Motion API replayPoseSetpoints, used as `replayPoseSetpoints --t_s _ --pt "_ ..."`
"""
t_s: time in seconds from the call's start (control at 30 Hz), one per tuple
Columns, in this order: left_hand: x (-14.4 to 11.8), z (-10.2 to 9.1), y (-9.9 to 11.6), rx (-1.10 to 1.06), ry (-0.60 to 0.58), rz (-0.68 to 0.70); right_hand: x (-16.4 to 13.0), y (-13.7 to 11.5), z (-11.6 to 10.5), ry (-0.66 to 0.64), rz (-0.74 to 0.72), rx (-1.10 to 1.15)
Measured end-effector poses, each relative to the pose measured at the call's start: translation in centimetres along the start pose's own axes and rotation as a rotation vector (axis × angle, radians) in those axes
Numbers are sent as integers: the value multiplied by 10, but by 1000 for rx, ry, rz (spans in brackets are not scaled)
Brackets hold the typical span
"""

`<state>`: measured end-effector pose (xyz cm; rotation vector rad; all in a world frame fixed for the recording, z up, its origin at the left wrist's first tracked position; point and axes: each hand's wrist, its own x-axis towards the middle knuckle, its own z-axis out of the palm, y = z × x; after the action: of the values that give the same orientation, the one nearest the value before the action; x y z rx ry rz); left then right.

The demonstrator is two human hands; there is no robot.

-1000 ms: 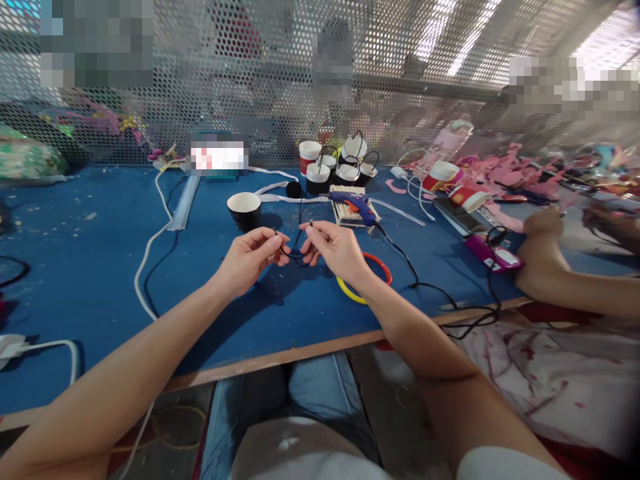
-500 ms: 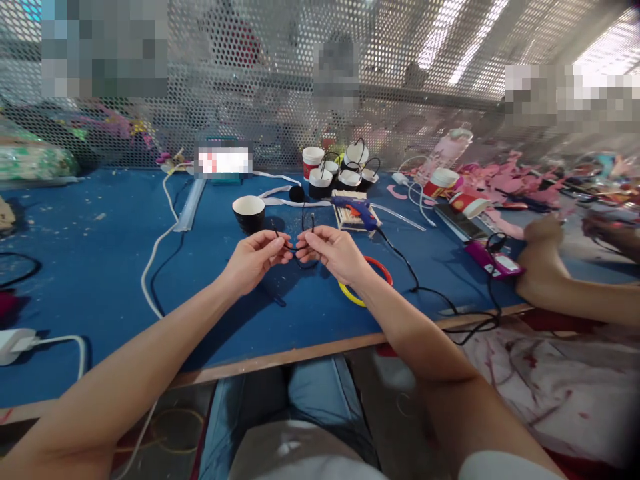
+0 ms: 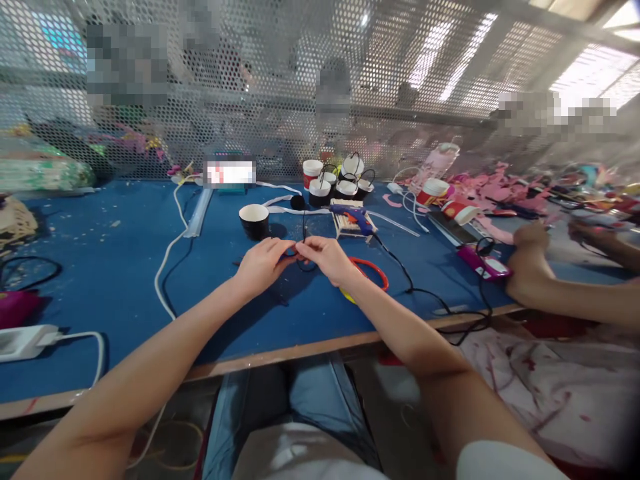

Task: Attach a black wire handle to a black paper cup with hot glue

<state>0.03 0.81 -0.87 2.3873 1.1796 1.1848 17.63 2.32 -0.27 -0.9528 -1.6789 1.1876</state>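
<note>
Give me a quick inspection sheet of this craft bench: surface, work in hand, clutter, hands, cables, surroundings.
Surface: blue table, specks of debris, worn wooden front edge.
Work in hand: thin black wire, pinched between both hands above the table.
Clutter: black paper cup; blue glue gun; cluster of small cups; red and yellow rings; pink scraps.
Hands: left hand and right hand, fingertips meeting on the wire.
Cables: white cable; black cord trailing off the edge.
Surroundings: perforated metal screen; another person's arm on the right.
</note>
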Motion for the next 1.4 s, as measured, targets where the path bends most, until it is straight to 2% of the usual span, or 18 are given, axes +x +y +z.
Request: replayPoseSetpoints --t_s 0.07,0.13,0.2,0.27,0.3,0.33,0.43,0.53,0.67,0.83,1.0,1.13,1.3,1.4 --pt "0 0 -1 39 -10 -14 1 -6 -5 -37 4 -98" --pt "0 -1 -1 25 -12 -36 4 -16 -19 -36 -8 -246" --pt "0 -1 1 -61 2 -80 11 -27 -42 78 -76 -475" --pt "0 0 4 -162 37 -128 20 -34 -69 290 -79 -810" --pt "0 0 5 -187 55 -146 25 -35 -83 354 -7 -993" --pt "1 0 6 -191 69 -157 30 -34 -95 362 133 -1172" --pt "2 -2 8 -182 94 -162 44 -22 -120 290 330 -1282" --pt "4 -4 8 -278 82 -192 54 -7 -125 211 434 -1310" --pt "5 -8 8 -257 25 -270 61 6 -122 210 472 -1313" --pt "5 -13 10 -192 -47 -257 59 8 -121 289 456 -1223" --pt "6 -18 11 -337 -65 -316 50 6 -124 433 392 -1052" --pt "8 -20 10 -524 -54 -398 45 3 -126 529 287 -867" --pt "8 -23 11 -693 -59 -479 43 -9 -116 452 141 -593" --pt "8 -23 11 -754 -37 -501 37 -24 -101 376 25 -303"
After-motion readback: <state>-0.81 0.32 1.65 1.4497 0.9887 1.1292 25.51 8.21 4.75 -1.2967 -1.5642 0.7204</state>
